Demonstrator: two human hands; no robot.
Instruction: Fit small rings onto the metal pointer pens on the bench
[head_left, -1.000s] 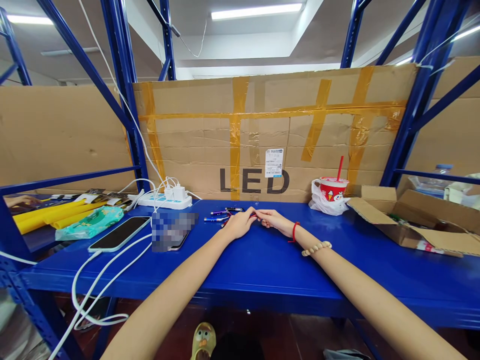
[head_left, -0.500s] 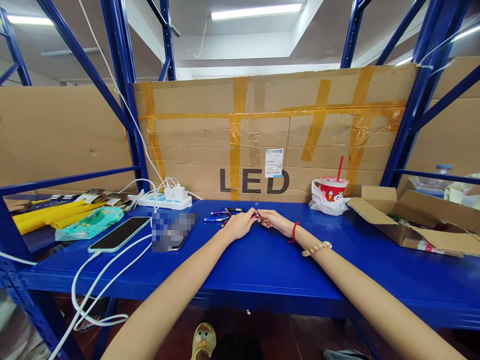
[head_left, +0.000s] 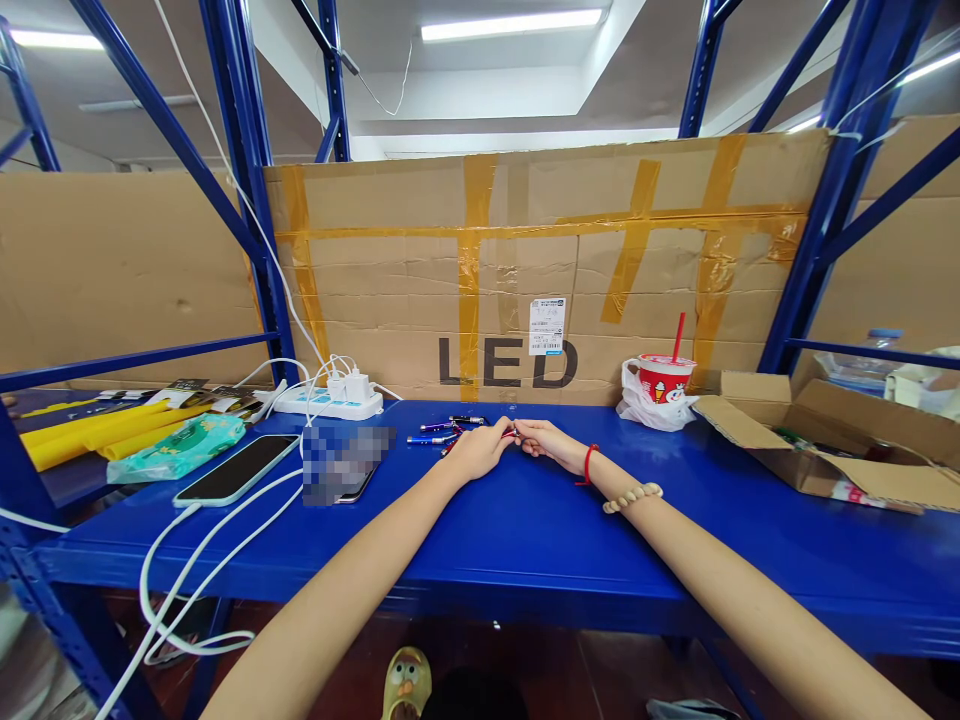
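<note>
My left hand [head_left: 484, 450] and my right hand [head_left: 551, 442] meet above the blue tabletop. Between their fingertips is a small slim red pen-like stick [head_left: 511, 433] with a shiny end; the fingers cover most of it. The left fingers are closed round it, and the right thumb and forefinger pinch its end. Beside my left hand lie several slim metallic pen-like sticks, among them a blue one [head_left: 427, 440] and a black one [head_left: 466, 420]. A red one is partly hidden behind the left hand.
On the left are a phone [head_left: 237, 470], a blurred-out item [head_left: 337, 465], a white power strip [head_left: 319, 403] with cables, a green packet [head_left: 178, 447] and yellow rolls [head_left: 97, 430]. To the right stand a red cup [head_left: 664, 380] and an open cardboard box [head_left: 847, 470]. Cardboard closes off the back.
Both hands stay in almost the same place with the red stick between them. The whole view has shifted very slightly.
</note>
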